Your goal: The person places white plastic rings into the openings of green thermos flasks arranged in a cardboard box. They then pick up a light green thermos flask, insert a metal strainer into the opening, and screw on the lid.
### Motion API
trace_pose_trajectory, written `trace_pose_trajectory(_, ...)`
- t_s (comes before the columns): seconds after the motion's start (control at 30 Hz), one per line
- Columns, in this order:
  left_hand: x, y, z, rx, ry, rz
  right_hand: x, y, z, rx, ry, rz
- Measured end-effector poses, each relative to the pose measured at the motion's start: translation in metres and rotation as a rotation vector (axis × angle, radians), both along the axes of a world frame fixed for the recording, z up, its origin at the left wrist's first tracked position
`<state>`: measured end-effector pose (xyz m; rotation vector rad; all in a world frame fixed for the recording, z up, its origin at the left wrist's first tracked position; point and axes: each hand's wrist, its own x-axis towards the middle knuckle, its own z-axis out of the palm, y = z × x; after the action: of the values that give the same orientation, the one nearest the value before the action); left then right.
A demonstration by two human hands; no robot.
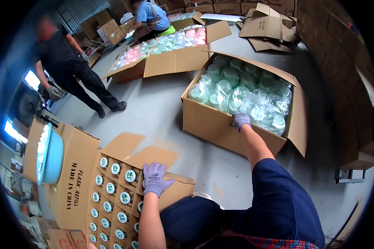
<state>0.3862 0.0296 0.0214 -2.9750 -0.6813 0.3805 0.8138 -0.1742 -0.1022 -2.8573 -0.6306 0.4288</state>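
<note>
My left hand (156, 179), in a lavender work glove, lies with fingers spread on the near right edge of an open carton (176, 193). Cardboard dividers split that carton into cells, and round white lids with green print (130, 176) show in several of them. My right arm reaches forward to a larger open carton (210, 128). There my right hand (241, 120), gloved alike, is closed over the near rim. Green cup-like pieces in clear plastic bags (230, 89) fill this carton. Their exact kind is hard to tell through the plastic.
A light-blue basin (56, 153) with white contents stands by the divided carton's flap. Farther off are long cartons of pink and green bagged pieces (166, 43). One person (66, 58) stands at left; another (147, 20) sits behind. Flattened cardboard (264, 29) lies at back right.
</note>
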Motion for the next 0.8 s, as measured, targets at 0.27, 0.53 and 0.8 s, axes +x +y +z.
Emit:
trace_pose_trajectory(0.27,0.023,-0.006,-0.005,0.025,0.129,0.012,-0.082,0.008,-0.029,0.037,-0.121,0.080)
trace_pose_trajectory(0.53,0.024,-0.002,0.001,0.053,0.197,0.084,-0.265,-0.063,-0.067,0.209,0.035,0.446)
trace_pose_trajectory(0.8,0.045,-0.023,0.014,0.121,0.328,0.180,-0.277,-0.081,-0.042,0.261,0.076,0.593)
